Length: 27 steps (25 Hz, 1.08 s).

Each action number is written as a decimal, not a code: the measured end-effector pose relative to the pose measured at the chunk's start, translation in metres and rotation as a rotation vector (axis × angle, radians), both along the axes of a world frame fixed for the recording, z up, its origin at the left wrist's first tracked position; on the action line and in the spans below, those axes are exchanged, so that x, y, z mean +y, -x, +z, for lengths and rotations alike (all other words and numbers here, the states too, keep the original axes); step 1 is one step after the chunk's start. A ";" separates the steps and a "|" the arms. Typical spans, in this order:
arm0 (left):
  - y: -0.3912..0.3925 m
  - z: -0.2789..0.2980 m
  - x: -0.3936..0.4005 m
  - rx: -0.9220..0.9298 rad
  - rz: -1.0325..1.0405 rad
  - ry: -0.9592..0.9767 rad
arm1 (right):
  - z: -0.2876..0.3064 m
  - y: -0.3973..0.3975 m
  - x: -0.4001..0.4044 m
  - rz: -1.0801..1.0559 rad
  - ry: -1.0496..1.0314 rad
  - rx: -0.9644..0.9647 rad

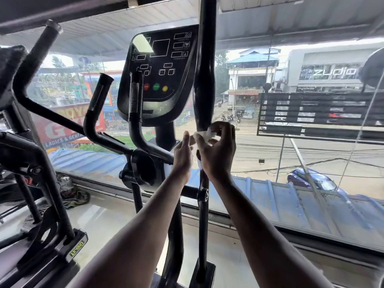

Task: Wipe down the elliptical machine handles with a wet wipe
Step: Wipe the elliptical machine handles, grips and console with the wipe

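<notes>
The wet wipe (207, 135) is bunched against the lower end of the right moving handle (204, 84), the tall black bar just right of the console (158, 77). The right hand (216, 150) grips the wipe, fingers curled over it and round the bar. The left hand (184, 154) sits just left of the bar with fingers straight and relaxed, its tips at the edge of the wipe, holding nothing that can be seen.

The step in hand looks like wiping this handle at the foot of its padded grip. To do it well, the wipe should wrap the whole way round the bar, so the side facing the window (291, 142) gets cleaned too. Long strokes along the grip with firm pressure would serve better than dabbing. The left hand could steady the bar, since such a handle is likely to swing when pushed. Refolding to a fresh face of the wipe would avoid spreading grime.

Left of the console stand the two short fixed grips (99, 94), untouched by either hand and probably still to be wiped.

No container shows anywhere around the console: no wipe packet, no bin.
</notes>
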<state>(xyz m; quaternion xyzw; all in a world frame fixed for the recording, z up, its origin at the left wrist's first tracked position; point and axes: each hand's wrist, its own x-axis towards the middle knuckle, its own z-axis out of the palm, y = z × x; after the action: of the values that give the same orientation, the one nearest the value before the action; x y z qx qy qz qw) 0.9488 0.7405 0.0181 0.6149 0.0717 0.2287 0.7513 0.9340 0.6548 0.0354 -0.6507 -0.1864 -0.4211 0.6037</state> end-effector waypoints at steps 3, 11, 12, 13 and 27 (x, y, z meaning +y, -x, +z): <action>0.002 -0.001 -0.002 -0.025 -0.031 0.000 | -0.017 -0.008 0.003 -0.012 0.094 0.107; 0.008 0.020 -0.003 -0.099 -0.007 0.048 | 0.020 0.012 -0.006 -0.087 0.029 -0.260; 0.010 0.022 -0.005 -0.127 0.000 0.038 | 0.013 0.007 -0.006 -0.074 0.044 -0.206; 0.012 0.024 -0.006 -0.157 0.004 0.025 | 0.004 0.002 -0.006 -0.047 0.042 -0.120; 0.039 0.066 -0.022 -0.338 -0.007 -0.030 | 0.017 0.012 -0.010 -0.025 0.014 -0.200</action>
<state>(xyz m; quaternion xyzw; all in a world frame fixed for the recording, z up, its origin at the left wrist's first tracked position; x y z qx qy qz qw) 0.9094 0.7183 0.0843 0.5791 -0.0612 0.3273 0.7442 0.9224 0.6446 0.0528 -0.6118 -0.2406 -0.4902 0.5724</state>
